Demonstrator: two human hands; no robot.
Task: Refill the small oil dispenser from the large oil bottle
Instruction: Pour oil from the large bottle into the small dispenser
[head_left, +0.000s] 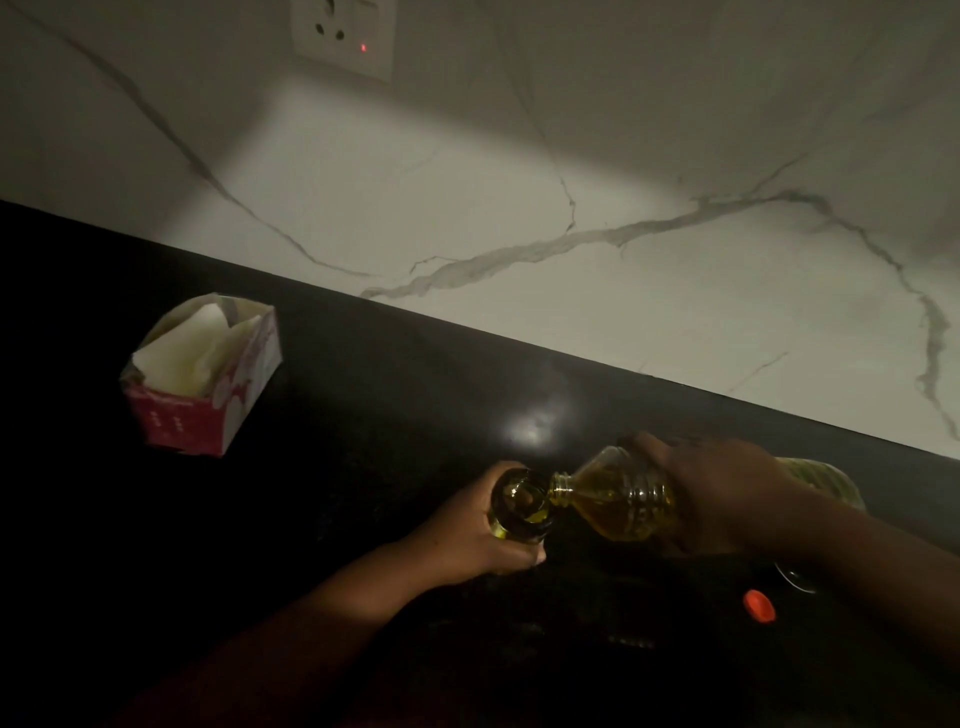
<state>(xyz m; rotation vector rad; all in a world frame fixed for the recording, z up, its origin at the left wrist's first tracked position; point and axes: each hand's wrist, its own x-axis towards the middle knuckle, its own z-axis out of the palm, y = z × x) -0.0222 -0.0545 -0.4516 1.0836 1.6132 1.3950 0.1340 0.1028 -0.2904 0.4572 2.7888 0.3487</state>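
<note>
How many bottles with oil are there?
2. The small oil dispenser is gripped by the left hand; the large oil bottle is tilted over it in the right hand. More may be hidden.

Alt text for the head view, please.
A right hand tips a large oil bottle into a small dispenser that the left hand grips, on a dark counter by a tissue box.
</note>
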